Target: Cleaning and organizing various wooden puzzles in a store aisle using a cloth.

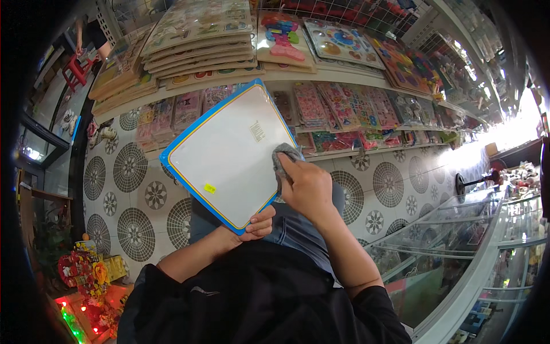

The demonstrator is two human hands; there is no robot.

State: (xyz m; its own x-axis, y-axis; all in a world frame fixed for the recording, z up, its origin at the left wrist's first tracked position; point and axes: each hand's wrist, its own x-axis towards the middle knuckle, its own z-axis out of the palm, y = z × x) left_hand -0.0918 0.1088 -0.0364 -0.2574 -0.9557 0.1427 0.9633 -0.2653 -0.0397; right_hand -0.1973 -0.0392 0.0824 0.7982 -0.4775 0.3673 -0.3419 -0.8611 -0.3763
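My left hand (259,223) grips the lower corner of a white board (223,150) with a blue, yellow and red border, held tilted in front of me over my lap. The board carries a small yellow sticker (209,188) and a printed barcode label, and looks wrapped in clear film. In my right hand (305,182) is a bunched grey cloth (285,159), pressed on the board's right edge. Part of the cloth is hidden by my fingers.
Beyond the board, a shelf (339,73) bears stacked wooden puzzle boards (197,34); packaged sticker sheets (343,103) lie on the tier below. A glass display case (434,253) stands at right. Red flowers and lights are at lower left. A person's arm and a red stool (76,71) show at upper left.
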